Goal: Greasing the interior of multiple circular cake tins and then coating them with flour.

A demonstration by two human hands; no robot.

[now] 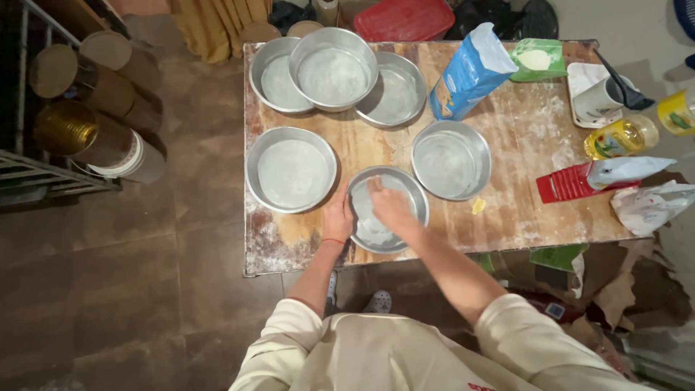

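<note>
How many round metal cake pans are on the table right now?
6. Three overlap at the far edge: left, middle on top, right. One near left, one right of centre, one under both hands. None seems hidden.

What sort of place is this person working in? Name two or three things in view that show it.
Probably a home or small baking workspace: round metal cake pans cover a floury wooden table, beside a blue flour bag and a bottle of cooking oil.
</note>
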